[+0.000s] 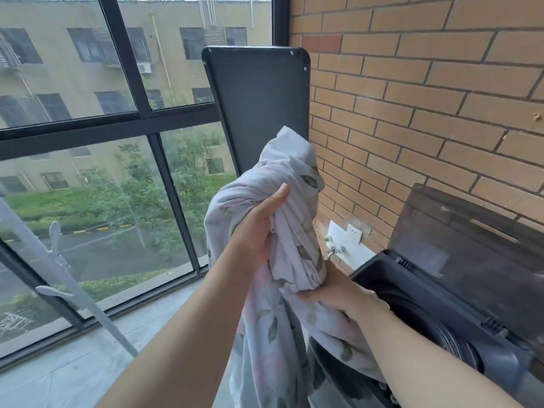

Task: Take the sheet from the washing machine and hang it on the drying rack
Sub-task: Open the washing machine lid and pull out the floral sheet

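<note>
Tubing of the drying rack (97,312) is seen far left. The bunched sheet (294,178) is clutched high by the left hand (259,231) and lower by the right hand (332,293), just beside the open washing machine (441,304). It is judged limp and probably damp-heavy, better gripped along a hem.

- The sheet (282,201) is pale lilac-white, printed with grey-green leaves and faint pink blooms.
- The washing machine (435,293) is black to dark grey, and its raised lid (459,231) is a smoky, see-through brown-grey.
- The brick wall (412,83) is orange-tan with dark mortar lines; one brick near the top is redder.
- The upright panel (256,107) is matt charcoal.
- The window frames (117,125) are black.
- The drying rack (101,318) is pale grey-white.
- The wall socket plate (344,234) is white.
- The floor (88,357) is light grey.
- The building outside (73,81) is beige; the trees (182,184) are green.
</note>
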`<state>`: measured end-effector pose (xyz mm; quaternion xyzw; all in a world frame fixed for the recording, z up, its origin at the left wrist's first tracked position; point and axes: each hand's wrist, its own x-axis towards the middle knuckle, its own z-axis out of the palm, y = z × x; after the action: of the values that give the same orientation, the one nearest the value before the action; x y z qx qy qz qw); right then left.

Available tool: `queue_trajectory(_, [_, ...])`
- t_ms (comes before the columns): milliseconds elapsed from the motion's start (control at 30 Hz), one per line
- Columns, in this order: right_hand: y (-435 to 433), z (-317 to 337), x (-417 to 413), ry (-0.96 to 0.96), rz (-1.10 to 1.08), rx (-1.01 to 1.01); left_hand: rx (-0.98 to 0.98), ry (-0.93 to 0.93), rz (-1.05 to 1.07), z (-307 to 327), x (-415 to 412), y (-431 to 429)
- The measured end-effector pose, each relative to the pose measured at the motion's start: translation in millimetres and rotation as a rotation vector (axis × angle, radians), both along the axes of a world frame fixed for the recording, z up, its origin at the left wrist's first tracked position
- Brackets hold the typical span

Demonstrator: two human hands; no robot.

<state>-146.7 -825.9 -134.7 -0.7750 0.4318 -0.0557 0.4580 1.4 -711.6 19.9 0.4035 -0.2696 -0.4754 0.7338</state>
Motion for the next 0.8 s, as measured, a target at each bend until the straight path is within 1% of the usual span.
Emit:
queue_trajectory(67, [-8.3, -0.7, 1.9, 0.037, -0.096, -0.029, -0.009, -0.01, -0.004, 3.4, 1.7, 4.8])
queue_trajectory(100, [-15.3, 5.7, 3.4, 0.055, -0.141, -0.081, -0.015, -0.02, 0.011, 4.2, 5.1, 6.5])
queue_trajectory(167, [-29.3, 27.2, 3.2, 0.055, -0.28, -0.199, -0.002, -0.041, 0.065, 3.9, 13.0, 8.8])
queue_trajectory(233, [-37.5, 60.2, 4.7, 0.007, -0.439, -0.285, 0.024, -0.067, 0.125, 2.1, 25.7, 11.9])
queue_trajectory(300, [-40.4, 97.0, 7.6, -0.113, -0.563, -0.35, 0.057, -0.071, 0.168, 0.6, 36.4, 15.1])
queue_trajectory(367, [-37.7, 134.6, 14.4, -0.335, -0.629, -0.413, 0.087, -0.054, 0.172, -2.1, 43.0, 19.0])
queue_trajectory(433, [-31.2, 168.3, 22.6, -0.57, -0.584, -0.531, 0.107, -0.045, 0.182, -2.9, 44.8, 22.0])
queue_trajectory(500, [-18.0, 201.3, 30.2, -0.769, -0.459, -0.668, 0.112, -0.061, 0.195, -2.2, 42.9, 24.0])
queue_trajectory(567, [-0.8, 231.5, 37.9, -0.939, -0.271, -0.714, 0.099, -0.083, 0.191, 1.6, 40.9, 26.3])
queue_trajectory(600, [6.0, 241.9, 42.1, -0.988, -0.173, -0.705, 0.089, -0.087, 0.191, 3.1, 42.1, 28.4])
queue_trajectory(633, [10.1, 248.9, 45.2, -1.029, -0.097, -0.675, 0.079, -0.096, 0.193, 5.3, 43.5, 30.7])
queue_trajectory(700, [6.7, 247.6, 51.6, -1.046, -0.029, -0.622, 0.066, -0.117, 0.213, 5.8, 51.1, 36.7])
queue_trajectory(767, [-5.4, 230.4, 54.8, -0.996, -0.034, -0.572, 0.066, -0.14, 0.257, 5.4, 60.1, 43.0])
queue_trajectory(800, [-10.1, 220.5, 55.7, -0.94, -0.041, -0.516, 0.063, -0.149, 0.276, 6.3, 62.1, 46.8])
